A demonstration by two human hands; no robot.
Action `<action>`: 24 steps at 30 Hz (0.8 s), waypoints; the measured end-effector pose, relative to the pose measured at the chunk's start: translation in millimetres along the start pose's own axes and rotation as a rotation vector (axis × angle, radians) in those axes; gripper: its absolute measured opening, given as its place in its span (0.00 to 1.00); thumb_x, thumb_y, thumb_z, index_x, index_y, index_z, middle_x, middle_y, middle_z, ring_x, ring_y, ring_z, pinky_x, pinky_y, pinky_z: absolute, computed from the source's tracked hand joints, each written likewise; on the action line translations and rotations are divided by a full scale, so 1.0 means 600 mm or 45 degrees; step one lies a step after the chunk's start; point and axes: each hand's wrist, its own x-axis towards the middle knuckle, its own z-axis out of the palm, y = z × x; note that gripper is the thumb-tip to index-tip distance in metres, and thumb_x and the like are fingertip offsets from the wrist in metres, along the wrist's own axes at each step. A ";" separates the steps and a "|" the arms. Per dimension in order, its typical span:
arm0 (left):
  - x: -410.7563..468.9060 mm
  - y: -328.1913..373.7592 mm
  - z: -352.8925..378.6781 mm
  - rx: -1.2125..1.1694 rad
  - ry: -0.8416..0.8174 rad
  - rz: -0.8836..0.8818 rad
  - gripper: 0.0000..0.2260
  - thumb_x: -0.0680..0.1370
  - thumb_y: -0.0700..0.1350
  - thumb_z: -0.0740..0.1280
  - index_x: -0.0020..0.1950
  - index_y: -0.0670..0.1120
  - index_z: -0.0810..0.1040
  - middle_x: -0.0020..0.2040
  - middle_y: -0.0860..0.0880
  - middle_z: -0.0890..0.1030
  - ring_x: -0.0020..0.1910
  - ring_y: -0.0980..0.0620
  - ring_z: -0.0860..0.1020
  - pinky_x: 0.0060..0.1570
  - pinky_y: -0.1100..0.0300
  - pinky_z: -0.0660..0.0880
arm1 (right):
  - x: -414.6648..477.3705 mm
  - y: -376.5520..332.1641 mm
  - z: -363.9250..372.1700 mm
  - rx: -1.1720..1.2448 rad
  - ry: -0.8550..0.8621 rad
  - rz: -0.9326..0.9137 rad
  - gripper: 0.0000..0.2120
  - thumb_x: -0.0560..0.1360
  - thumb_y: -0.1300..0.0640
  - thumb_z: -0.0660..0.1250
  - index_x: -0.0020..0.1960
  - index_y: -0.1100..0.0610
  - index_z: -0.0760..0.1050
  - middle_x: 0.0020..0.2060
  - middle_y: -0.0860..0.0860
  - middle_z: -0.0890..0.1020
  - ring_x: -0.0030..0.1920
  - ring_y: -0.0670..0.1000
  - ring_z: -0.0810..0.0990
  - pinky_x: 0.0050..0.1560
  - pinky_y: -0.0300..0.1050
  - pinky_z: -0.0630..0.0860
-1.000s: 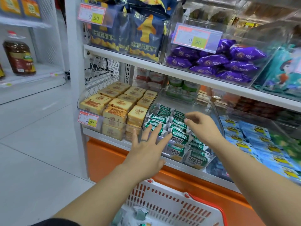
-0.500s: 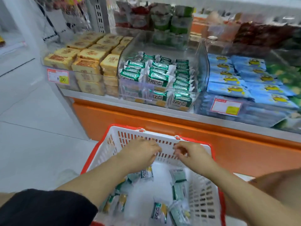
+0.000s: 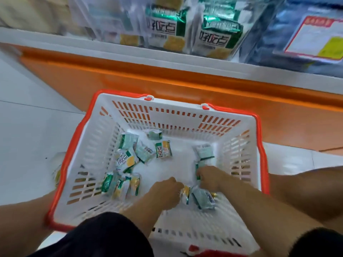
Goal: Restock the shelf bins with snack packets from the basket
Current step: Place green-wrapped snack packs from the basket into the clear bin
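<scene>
A white basket with an orange rim stands on the floor below me, with several green and white snack packets scattered on its bottom. Both hands are down inside it near the front. My left hand is curled, its fingers closing on a yellow and green packet. My right hand is curled round a green packet, with further packets just beneath it. The clear shelf bin above holds matching packets.
An orange base panel runs under the white shelf edge. A bin of blue packets with a price tag sits at the upper right. One packet lies on the white floor left of the basket. My knees flank the basket.
My hands left the shelf bin, dropped past the basket's far rim and now reach into its bottom, curling onto packets. The view tilted down toward the basket.
</scene>
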 end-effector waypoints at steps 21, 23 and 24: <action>0.009 -0.005 0.053 0.175 -0.207 0.035 0.22 0.80 0.46 0.61 0.75 0.54 0.65 0.72 0.46 0.67 0.65 0.41 0.74 0.64 0.45 0.70 | 0.003 -0.003 0.063 -0.006 -0.053 0.140 0.11 0.74 0.61 0.70 0.56 0.58 0.77 0.53 0.54 0.80 0.50 0.51 0.79 0.51 0.43 0.77; 0.001 -0.001 0.037 0.070 -0.173 0.025 0.25 0.80 0.46 0.62 0.77 0.53 0.62 0.74 0.46 0.67 0.67 0.41 0.73 0.66 0.45 0.70 | -0.003 0.000 0.031 0.052 -0.011 0.150 0.12 0.73 0.57 0.72 0.55 0.57 0.77 0.52 0.53 0.81 0.51 0.51 0.79 0.52 0.44 0.77; -0.004 0.000 0.023 -0.022 -0.143 0.023 0.28 0.80 0.47 0.64 0.78 0.54 0.59 0.75 0.46 0.65 0.68 0.41 0.72 0.67 0.45 0.70 | -0.007 -0.001 0.009 0.102 0.030 0.148 0.13 0.72 0.56 0.73 0.55 0.57 0.78 0.52 0.53 0.81 0.51 0.51 0.79 0.52 0.44 0.77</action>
